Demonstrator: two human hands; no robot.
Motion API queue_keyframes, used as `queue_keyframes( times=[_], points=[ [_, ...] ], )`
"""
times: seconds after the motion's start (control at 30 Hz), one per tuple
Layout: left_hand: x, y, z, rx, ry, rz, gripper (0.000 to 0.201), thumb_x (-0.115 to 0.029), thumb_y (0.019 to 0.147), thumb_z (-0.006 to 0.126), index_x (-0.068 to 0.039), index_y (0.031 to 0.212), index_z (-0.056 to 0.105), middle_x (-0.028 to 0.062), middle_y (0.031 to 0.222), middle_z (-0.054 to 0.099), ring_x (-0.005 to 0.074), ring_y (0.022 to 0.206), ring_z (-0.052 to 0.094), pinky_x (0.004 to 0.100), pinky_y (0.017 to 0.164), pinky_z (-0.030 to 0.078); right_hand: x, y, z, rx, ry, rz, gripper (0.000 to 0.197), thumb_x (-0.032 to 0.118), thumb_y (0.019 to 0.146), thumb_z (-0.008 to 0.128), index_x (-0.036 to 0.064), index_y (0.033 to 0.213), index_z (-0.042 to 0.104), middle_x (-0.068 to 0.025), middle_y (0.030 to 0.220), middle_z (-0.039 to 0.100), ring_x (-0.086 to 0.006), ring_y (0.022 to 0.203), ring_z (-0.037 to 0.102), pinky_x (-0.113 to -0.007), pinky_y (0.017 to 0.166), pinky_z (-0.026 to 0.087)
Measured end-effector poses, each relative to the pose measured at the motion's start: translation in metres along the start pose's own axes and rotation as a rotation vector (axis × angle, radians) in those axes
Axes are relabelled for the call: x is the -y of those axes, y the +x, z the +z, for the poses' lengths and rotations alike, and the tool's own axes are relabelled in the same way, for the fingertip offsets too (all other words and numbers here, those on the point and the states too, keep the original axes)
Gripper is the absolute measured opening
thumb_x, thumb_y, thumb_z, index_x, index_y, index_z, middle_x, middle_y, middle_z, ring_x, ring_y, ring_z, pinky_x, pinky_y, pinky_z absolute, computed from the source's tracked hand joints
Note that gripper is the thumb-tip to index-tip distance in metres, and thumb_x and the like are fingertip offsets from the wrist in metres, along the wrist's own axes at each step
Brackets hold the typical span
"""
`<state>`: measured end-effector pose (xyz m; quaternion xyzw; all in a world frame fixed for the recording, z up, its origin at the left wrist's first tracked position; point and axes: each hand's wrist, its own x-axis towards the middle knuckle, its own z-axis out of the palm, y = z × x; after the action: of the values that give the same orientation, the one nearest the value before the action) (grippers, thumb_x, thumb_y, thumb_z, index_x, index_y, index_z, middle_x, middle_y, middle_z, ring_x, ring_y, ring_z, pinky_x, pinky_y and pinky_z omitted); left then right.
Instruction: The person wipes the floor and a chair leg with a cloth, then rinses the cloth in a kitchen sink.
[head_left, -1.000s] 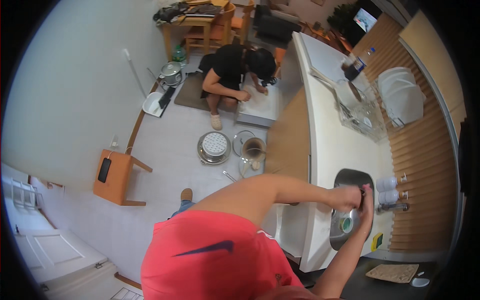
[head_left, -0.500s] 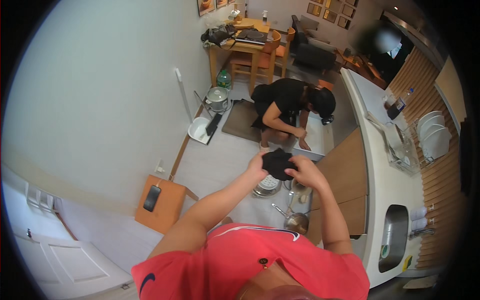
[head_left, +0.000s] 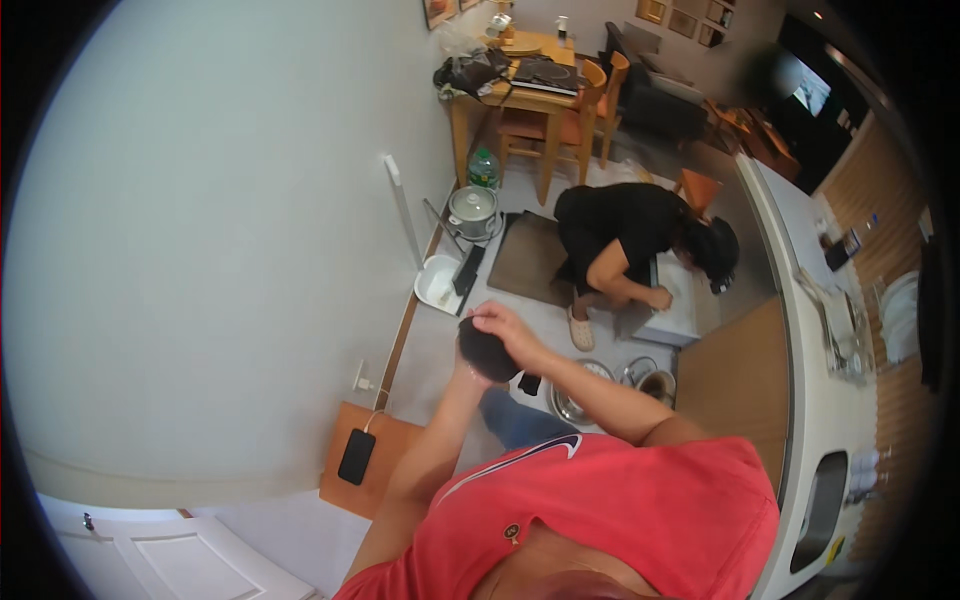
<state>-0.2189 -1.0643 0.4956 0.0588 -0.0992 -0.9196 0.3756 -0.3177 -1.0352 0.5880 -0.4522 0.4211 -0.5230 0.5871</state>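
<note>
A black cloth (head_left: 487, 352), bunched into a rounded shape, is held between my two hands in front of my red shirt. My right hand (head_left: 508, 332) reaches across from the right, its fingers closed over the upper edge. Under the cloth lies my left hand (head_left: 471, 374), gripping from below with most of its fingers hidden. A small black piece (head_left: 529, 384) shows just to the right of the cloth; I cannot tell whether it is joined to it. Past my right forearm, a metal pot (head_left: 570, 400) stands on the floor, partly covered by my arm.
A person in black (head_left: 625, 235) crouches ahead, hands at a white drawer (head_left: 668, 312). Along the left wall are a rice cooker (head_left: 473, 208), a dustpan (head_left: 438, 283) and an orange stool (head_left: 393, 440) bearing a phone (head_left: 357, 457). The counter (head_left: 800, 300) runs along the right.
My hands and the cloth have moved left, and the cloth looks rounder and more gathered. My view has turned. The other person's hands have shifted at the drawer.
</note>
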Motion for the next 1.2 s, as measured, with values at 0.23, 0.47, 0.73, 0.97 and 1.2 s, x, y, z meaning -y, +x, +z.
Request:
queue_keyframes(
  times=[0.23, 0.47, 0.73, 0.97, 1.2],
  points=[
    [-0.101, 0.057, -0.014, -0.146, 0.017, 0.181, 0.036, -0.041, 0.094, 0.036, -0.015, 0.116, 0.050, 0.0056, 0.113, 0.054, 0.0227, 0.107, 0.053, 0.0387, 0.091, 0.046, -0.050, 0.150, -0.006, 0.035, 0.173, -0.026, 0.025, 0.020, 0.091, 0.047, -0.0011, 0.086, 0.059, -0.0028, 0.081, 0.059, -0.0117, 0.080, 0.053, -0.025, 0.075, 0.041],
    [-0.186, 0.144, -0.057, -0.436, 0.255, 0.317, 0.038, -0.040, 0.093, 0.039, -0.009, 0.108, 0.054, 0.0075, 0.102, 0.059, 0.0213, 0.093, 0.059, 0.0371, 0.081, 0.050, -0.039, 0.265, -0.029, 0.079, -0.215, -0.027, 0.037, 0.034, 0.091, 0.051, -0.0022, 0.095, 0.056, -0.0153, 0.088, 0.058, -0.0227, 0.089, 0.056, -0.031, 0.081, 0.042],
    [-0.265, 0.304, -0.085, -0.344, 0.414, 0.152, 0.051, -0.046, 0.094, 0.038, -0.002, 0.115, 0.051, 0.0131, 0.101, 0.062, 0.0262, 0.087, 0.062, 0.0407, 0.078, 0.052, -0.011, 0.331, -0.101, -0.057, -0.258, 0.055, 0.037, 0.010, 0.087, 0.055, 0.0004, 0.120, 0.042, -0.0172, 0.098, 0.056, -0.0220, 0.091, 0.055, -0.031, 0.081, 0.044],
    [-0.239, 0.428, 0.000, -0.221, 0.401, -0.178, 0.052, -0.050, 0.092, 0.041, -0.002, 0.104, 0.058, 0.0109, 0.092, 0.064, 0.0242, 0.085, 0.062, 0.0356, 0.079, 0.050, 0.058, 0.368, -0.167, -0.345, -0.431, 0.173, 0.038, 0.025, 0.088, 0.056, -0.0039, 0.113, 0.049, -0.0234, 0.096, 0.061, -0.0288, 0.090, 0.061, -0.037, 0.076, 0.047],
    [-0.243, 0.572, 0.014, -0.211, 0.400, -0.350, 0.054, -0.049, 0.091, 0.038, -0.002, 0.110, 0.057, 0.0132, 0.102, 0.063, 0.0282, 0.090, 0.062, 0.0404, 0.082, 0.049, 0.063, 0.414, -0.289, -0.319, -0.480, 0.062, 0.056, 0.038, 0.087, 0.057, -0.0005, 0.126, 0.043, -0.0193, 0.093, 0.061, -0.0242, 0.084, 0.060, -0.031, 0.073, 0.046]
  ],
)
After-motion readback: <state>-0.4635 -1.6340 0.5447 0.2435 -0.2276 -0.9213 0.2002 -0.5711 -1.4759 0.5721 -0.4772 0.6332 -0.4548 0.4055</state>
